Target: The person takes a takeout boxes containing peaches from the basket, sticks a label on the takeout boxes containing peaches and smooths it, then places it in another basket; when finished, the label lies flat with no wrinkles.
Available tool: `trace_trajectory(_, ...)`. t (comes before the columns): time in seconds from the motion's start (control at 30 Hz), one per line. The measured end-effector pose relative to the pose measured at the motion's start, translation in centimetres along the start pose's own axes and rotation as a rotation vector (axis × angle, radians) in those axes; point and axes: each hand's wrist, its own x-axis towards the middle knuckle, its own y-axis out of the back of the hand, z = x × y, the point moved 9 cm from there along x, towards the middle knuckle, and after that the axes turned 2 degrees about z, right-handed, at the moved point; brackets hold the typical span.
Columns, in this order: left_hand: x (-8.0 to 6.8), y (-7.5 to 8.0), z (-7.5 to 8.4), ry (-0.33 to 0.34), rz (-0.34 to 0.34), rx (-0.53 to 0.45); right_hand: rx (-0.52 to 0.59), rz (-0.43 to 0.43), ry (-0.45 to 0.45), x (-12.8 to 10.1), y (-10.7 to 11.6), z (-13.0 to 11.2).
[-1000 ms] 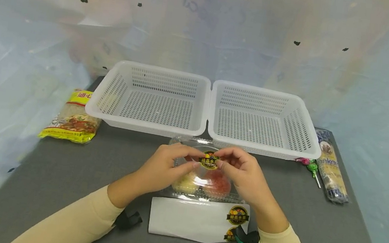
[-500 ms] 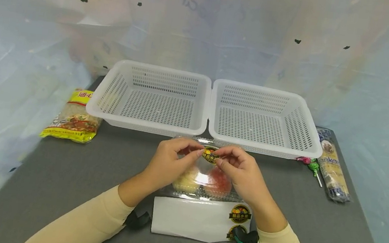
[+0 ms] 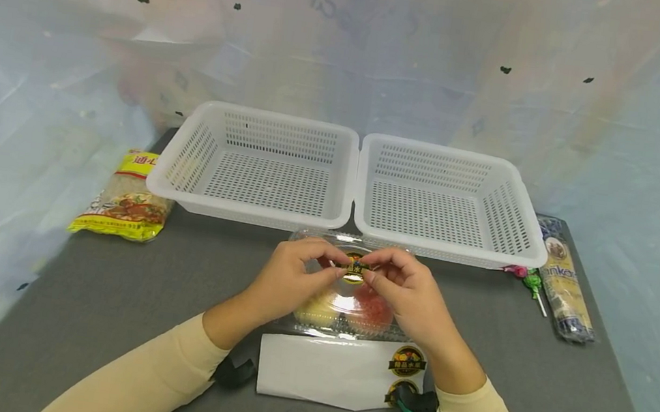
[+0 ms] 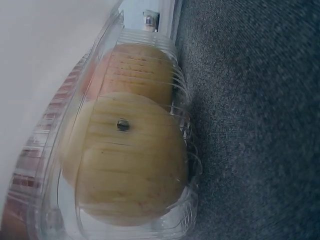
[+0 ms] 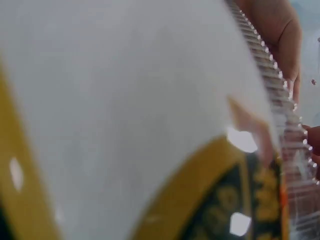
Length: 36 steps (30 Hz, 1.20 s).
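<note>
In the head view my left hand (image 3: 290, 279) and right hand (image 3: 414, 294) face each other above a clear plastic fruit box (image 3: 387, 245). Between them is a round black-and-gold sticker (image 3: 354, 269); thumb and fingertips of each hand pinch one edge. The sticker lies over the lid; whether it touches is unclear. Through the lid show a pale yellow fruit (image 3: 317, 311) and a red one (image 3: 371, 311); up close in the left wrist view they look like apples (image 4: 135, 160). In front of the box lies a white sticker sheet (image 3: 322, 370), with stickers at its right end.
Two white perforated baskets, a left one (image 3: 254, 217) and a right one (image 3: 442, 251), stand behind the box. A yellow food bag (image 3: 129, 202) lies at left. Lollipops (image 3: 533, 284) and a long packet (image 3: 565, 286) lie at right on the grey table (image 3: 218, 261).
My left hand has shifted slightly right and its fingertips have come onto the sticker's left edge. The right hand has kept its pinch with barely any movement.
</note>
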Motion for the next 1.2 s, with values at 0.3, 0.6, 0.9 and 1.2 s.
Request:
trace_trajectory(0.3, -0.1, -0.2, -0.4, 0.041, -0.003, 0.051, -0.157, 0.003, 0.048, -0.1, 0.6, 0.2)
trace_trajectory(0.6, -0.1, -0.8, 0.0, -0.081, -0.048, 0.210, -0.249, 0.013, 0.014, -0.1, 0.2, 0.8)
trace_trajectory(0.9, -0.3, -1.1, 0.1, -0.121, -0.031, 0.365, -0.371, 0.054, 0.071, -0.1, -0.3, 0.5)
trace_trajectory(1.2, -0.3, -1.4, -0.1, -0.133, -0.015, 0.441, -0.506, 0.095, 0.125, 0.1, -0.8, 0.0)
